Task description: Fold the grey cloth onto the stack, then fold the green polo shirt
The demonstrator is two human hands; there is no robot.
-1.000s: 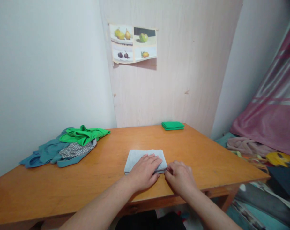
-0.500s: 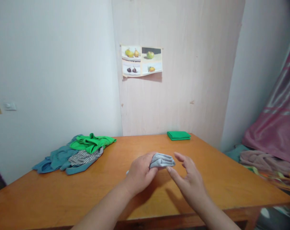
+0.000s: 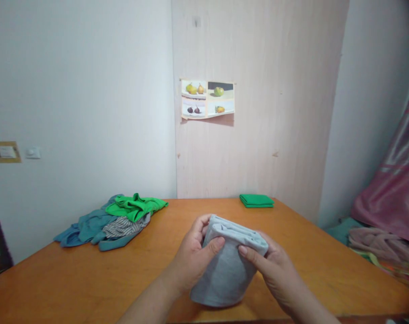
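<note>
A light grey folded cloth garment [image 3: 226, 274] is held up just above the near part of the table, its layered folded edge facing upward. My left hand [image 3: 195, 256] grips its left side, the thumb across the front and the fingers behind. On the right side, my right hand [image 3: 270, 261] pinches the upper edge, thumb in front and fingers hidden behind the cloth. Which kind of garment it is cannot be made out.
On the wooden table [image 3: 123, 283], a rumpled heap holds a bright green garment [image 3: 132, 207], a striped cloth [image 3: 121, 226] and blue-teal clothes [image 3: 92, 225]. A neatly folded green cloth [image 3: 256, 201] lies at the far right. Beyond the right edge hangs a pink curtain [image 3: 386, 193].
My right hand, apart from the cloth before, has closed on its right side. The grey garment has turned, so its broad front face shows. The camera view has shifted slightly.
</note>
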